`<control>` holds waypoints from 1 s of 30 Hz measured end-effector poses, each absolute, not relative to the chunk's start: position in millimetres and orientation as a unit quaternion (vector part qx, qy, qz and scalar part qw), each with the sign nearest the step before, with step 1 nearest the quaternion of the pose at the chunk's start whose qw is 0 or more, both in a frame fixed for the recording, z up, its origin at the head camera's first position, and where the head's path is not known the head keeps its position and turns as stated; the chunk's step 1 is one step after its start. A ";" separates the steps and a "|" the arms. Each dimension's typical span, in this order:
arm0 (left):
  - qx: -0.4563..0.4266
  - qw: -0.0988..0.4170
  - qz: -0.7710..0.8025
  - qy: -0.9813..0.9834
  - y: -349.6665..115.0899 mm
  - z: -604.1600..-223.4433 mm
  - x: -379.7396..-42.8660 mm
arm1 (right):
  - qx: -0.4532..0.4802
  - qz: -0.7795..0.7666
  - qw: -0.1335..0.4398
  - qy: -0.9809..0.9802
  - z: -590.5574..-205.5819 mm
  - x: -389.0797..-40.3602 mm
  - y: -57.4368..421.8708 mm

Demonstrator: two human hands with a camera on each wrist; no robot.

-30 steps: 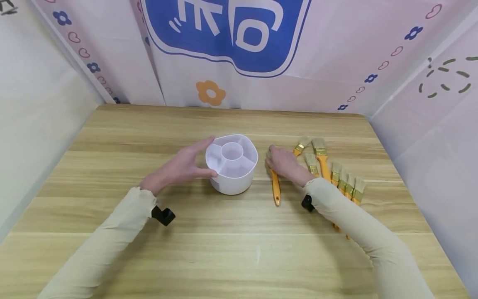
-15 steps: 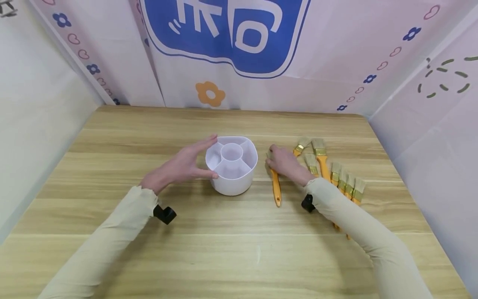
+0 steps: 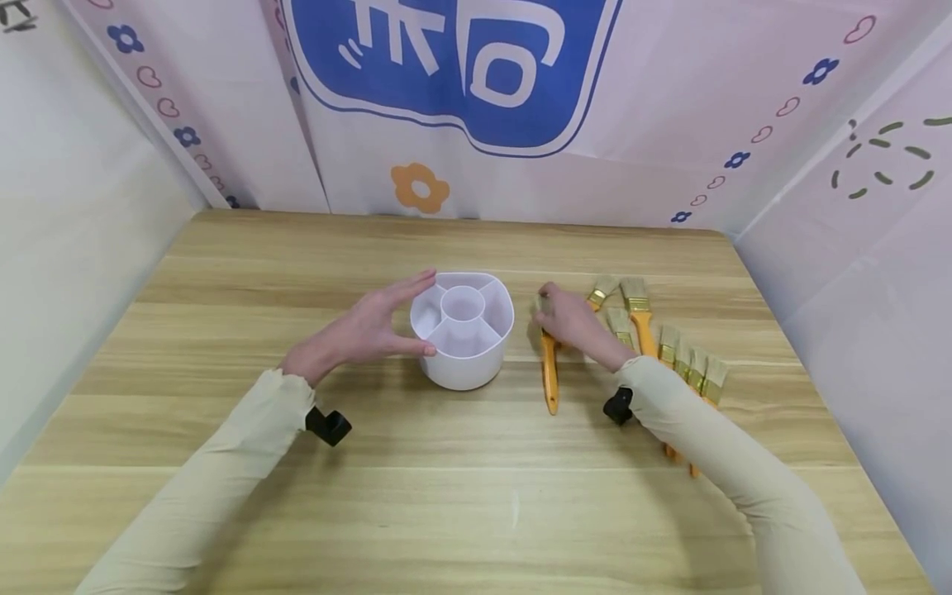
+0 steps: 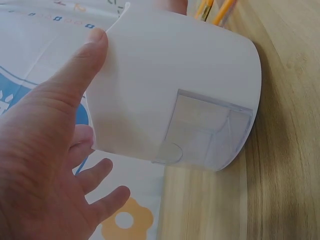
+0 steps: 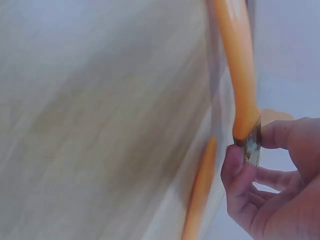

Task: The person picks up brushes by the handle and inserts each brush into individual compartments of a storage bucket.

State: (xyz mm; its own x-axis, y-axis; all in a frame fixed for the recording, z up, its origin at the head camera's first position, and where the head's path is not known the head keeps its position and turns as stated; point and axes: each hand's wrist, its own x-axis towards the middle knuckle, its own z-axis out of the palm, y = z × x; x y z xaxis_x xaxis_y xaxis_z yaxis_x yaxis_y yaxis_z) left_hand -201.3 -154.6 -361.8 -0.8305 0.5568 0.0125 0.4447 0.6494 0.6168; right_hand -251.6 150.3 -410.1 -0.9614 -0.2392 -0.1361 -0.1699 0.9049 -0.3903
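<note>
A white round organizer (image 3: 467, 369) with a central cup and divided compartments stands mid-table. My left hand (image 3: 357, 330) spans its left side, thumb and forefinger spread at the rim. In the left wrist view, the thumb lies at the rim and the other fingers extend loosely beside the wall; a clear drawer-like panel (image 4: 210, 131) shows low on that wall. Right of the organizer, my right hand (image 3: 576, 321) pinches a paintbrush (image 3: 549, 376) at its metal ferrule, the orange handle pointing toward me. Its bristles are mostly hidden by the fingers.
Several more orange-handled paintbrushes (image 3: 645, 330) lie on the right of the wooden table (image 3: 387, 512), some partly beneath the right forearm. One handle (image 5: 200, 195) lies near the gripped brush in the right wrist view. A printed white sheet (image 3: 632, 178) rises behind the table.
The organizer has turned, so its dividers sit at different angles, while the left hand stays at its rim. The right hand has shifted slightly right, pinching the paintbrush.
</note>
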 end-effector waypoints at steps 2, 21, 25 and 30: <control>0.276 0.090 0.313 0.904 -154.5 -361.3 -201.2 | -0.105 -0.201 0.093 0.970 -407.7 -251.4 151.1; 0.274 0.091 0.327 0.900 -154.7 -363.3 -201.4 | -0.111 -0.336 0.113 0.928 -393.9 -238.7 163.9; 0.273 0.089 0.327 0.900 -154.2 -363.5 -200.8 | -0.098 -0.366 0.119 0.918 -393.0 -235.9 164.9; 0.270 0.079 0.331 0.901 -154.6 -363.8 -199.8 | -0.088 -0.399 0.118 0.905 -391.5 -234.2 165.1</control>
State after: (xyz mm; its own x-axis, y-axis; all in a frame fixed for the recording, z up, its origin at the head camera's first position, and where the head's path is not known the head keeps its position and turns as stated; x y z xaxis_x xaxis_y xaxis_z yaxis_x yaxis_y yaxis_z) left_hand -199.8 -154.6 -363.8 -0.8414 0.5392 0.0353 0.4341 0.6356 0.6384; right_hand -234.2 165.1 -391.5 -0.9568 -0.2528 -0.1435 -0.0648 0.6667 -0.7425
